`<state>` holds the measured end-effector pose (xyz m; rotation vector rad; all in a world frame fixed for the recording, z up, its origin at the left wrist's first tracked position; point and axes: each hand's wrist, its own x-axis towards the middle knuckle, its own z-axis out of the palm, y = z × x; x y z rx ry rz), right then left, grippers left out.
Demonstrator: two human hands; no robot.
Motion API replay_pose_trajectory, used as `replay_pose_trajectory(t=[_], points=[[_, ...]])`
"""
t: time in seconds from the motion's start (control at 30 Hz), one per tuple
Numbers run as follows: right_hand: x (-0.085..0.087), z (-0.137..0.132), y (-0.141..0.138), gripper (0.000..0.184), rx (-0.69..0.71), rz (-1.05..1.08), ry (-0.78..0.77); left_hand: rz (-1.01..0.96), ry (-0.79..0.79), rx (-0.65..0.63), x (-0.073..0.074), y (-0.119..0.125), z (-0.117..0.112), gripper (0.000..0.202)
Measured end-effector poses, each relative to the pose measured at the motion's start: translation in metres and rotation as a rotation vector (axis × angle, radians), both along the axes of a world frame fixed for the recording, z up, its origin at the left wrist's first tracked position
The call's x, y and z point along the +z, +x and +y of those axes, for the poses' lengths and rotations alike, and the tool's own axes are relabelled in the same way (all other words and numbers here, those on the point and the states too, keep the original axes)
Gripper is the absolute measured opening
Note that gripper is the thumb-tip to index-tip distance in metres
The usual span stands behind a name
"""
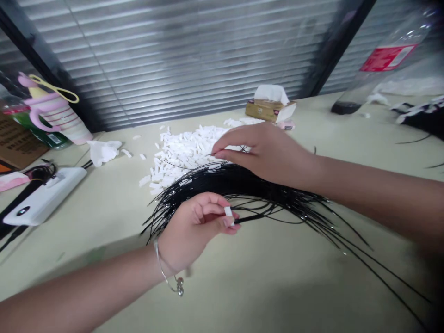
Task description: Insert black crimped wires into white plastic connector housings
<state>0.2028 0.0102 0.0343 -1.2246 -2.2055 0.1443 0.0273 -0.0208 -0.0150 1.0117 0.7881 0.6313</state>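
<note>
Black thin cords (243, 185) lie in a fanned bundle on the pale surface (277, 286), beside a heap of small white plastic pieces (180, 152). The left hand (194, 229) has its grip closed on one small white piece (228, 212), just beside a cord. The right hand (267, 152) pinches one cord at the bundle's far edge.

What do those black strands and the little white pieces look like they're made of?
Black strands, one pinched by the right hand: likely plastic or coated cord, glossy; they catch light and hold a springy curve. White piece in the left hand, like the pile behind: matte, opaque, probably plastic or rubber cut short; too small to be sure.
</note>
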Motion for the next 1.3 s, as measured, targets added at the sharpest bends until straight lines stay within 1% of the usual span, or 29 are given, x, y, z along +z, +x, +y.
replay_pose_trajectory(t=[0.03,0.07,0.1,0.17,0.23,0.3,0.37,0.47,0.57,0.67,0.73,0.97,1.17,1.3], points=[[0.004,-0.015,0.002,0.016,0.036,0.038,0.029,-0.019,-0.009,0.011,0.0,0.0,0.001,0.01],[0.006,-0.031,0.003,0.017,0.095,0.011,0.023,-0.041,-0.017,0.021,-0.001,-0.001,0.002,0.011],[0.005,-0.044,0.005,0.018,0.1,-0.008,0.004,-0.064,-0.025,0.026,-0.001,-0.001,0.003,0.013],[-0.001,-0.065,0.006,0.02,0.088,-0.048,-0.018,-0.093,-0.039,0.021,-0.002,-0.002,0.005,0.018],[-0.011,-0.074,0.007,0.021,0.047,-0.063,-0.042,-0.088,-0.047,-0.005,-0.001,-0.003,0.005,0.02],[-0.019,-0.073,0.007,0.019,0.02,-0.055,-0.069,-0.066,-0.046,-0.022,0.0,-0.003,0.004,0.018],[-0.022,-0.069,0.006,0.017,0.013,-0.031,-0.107,-0.054,-0.038,-0.032,0.001,-0.002,0.004,0.017],[-0.02,-0.064,0.006,0.017,-0.03,0.025,-0.193,-0.034,-0.024,-0.037,0.001,-0.002,0.004,0.014],[-0.017,-0.065,0.007,0.017,-0.087,0.069,-0.311,0.001,-0.004,-0.041,0.002,-0.002,0.003,0.01],[-0.017,-0.065,0.008,0.018,-0.113,0.089,-0.4,0.021,0.005,-0.049,0.003,-0.002,0.003,0.008],[-0.018,-0.064,0.008,0.017,-0.116,0.095,-0.408,0.024,0.01,-0.05,0.003,-0.002,0.003,0.008],[-0.019,-0.062,0.007,0.017,-0.084,0.101,-0.329,-0.006,0.028,-0.072,0.002,-0.003,0.004,0.01],[-0.015,-0.063,0.006,0.017,-0.11,0.051,-0.345,0.036,0.06,-0.08,0.005,-0.002,0.003,0.008],[-0.017,-0.064,0.005,0.017,-0.074,0.035,-0.358,0.062,0.065,-0.083,0.005,-0.002,0.002,0.007]])
